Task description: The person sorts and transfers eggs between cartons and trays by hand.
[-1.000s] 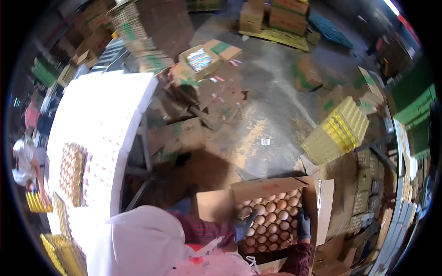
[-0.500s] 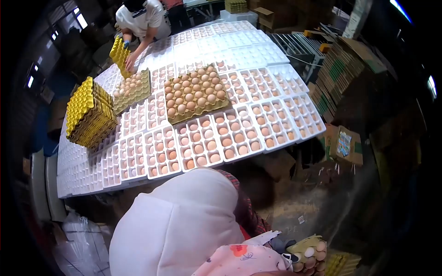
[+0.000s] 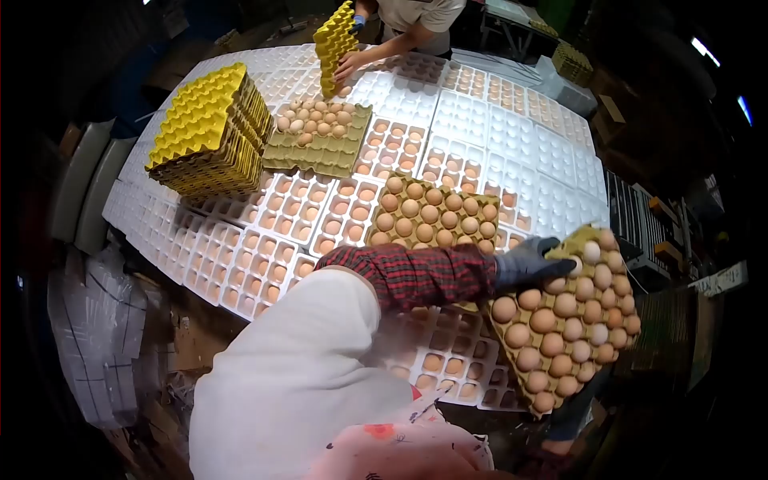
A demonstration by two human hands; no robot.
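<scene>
Head view, egg tray (image 3: 509,350): Laden and tilted, it comes into full view at the right edge of the white trays (image 3: 500,156); half a second ago only a corner showed, suggesting a carry in progress.
Left hand (image 3: 524,264): Gloved, fingers partly curled, it grips the egg tray's upper-left edge.
Right hand (image 3: 578,410): Seemingly beneath the lower edge, mostly hidden; its grip cannot be told.

At right I see a roller conveyor (image 3: 632,214); upper right, a cardboard box (image 3: 612,110); lower left, plastic wrapping (image 3: 100,344); top centre, a co-worker (image 3: 422,14).
</scene>
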